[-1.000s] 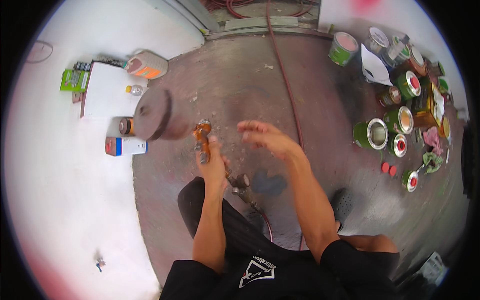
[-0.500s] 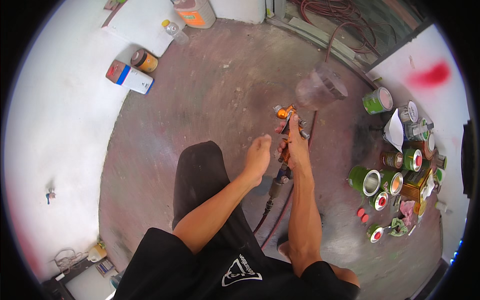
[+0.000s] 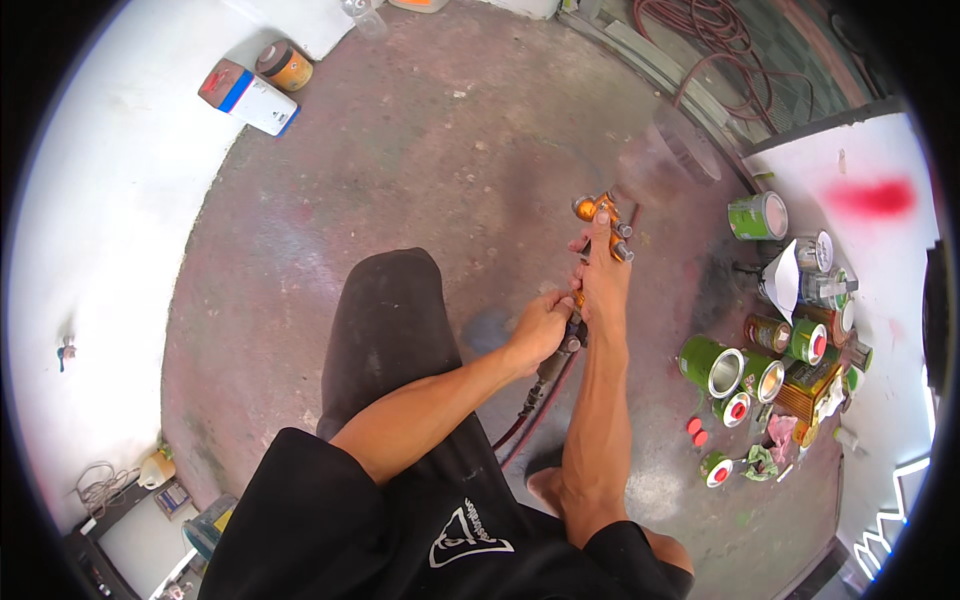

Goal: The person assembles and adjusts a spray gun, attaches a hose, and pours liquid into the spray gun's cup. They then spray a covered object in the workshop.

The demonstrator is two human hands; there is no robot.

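My right hand (image 3: 605,285) is wrapped round the handle of an orange-gold spray gun (image 3: 588,208), thumb along its back. The gun's head points up and away from me. A cloudy, see-through cup (image 3: 685,150) shows beyond the head; whether it joins the gun I cannot tell. My left hand (image 3: 542,328) is closed, its fingertips pinching the lower end of the handle. Just below sit a dark fitting (image 3: 573,338) and a metal connector. From these a dark red hose (image 3: 535,418) runs back toward me, between my forearms.
Paint cans (image 3: 712,365), red lids (image 3: 697,432) and crumpled rags (image 3: 780,432) crowd the floor at right. A rectangular tin (image 3: 250,97) and an orange jar (image 3: 285,66) stand by the left wall. Coiled hose (image 3: 715,30) lies at the far right.
My left hand has come in from beside the gun and closed on the lower handle. The gun has shifted slightly right and up, and the view has turned a little.
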